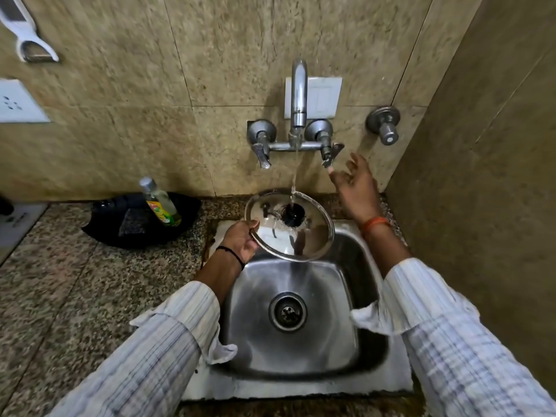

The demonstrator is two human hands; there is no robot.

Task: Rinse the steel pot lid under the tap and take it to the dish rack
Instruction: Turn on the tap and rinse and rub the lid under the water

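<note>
The round steel pot lid [313,239] with a black knob is held over the back of the steel sink [331,296]. My left hand [240,240] grips its left rim. Water runs from the wall tap [298,91] straight onto the knob and splashes across the lid. My right hand [356,188] is raised to the right of the stream, fingers apart and empty, its fingertips just below the tap's right lever [331,155]. No dish rack is in view.
A black tray [120,218] on the granite counter left of the sink holds a scrub pad and a dish-soap bottle [162,203]. A second valve [385,124] juts from the wall at right. A side wall closes in the right. A peeler [30,34] hangs top left.
</note>
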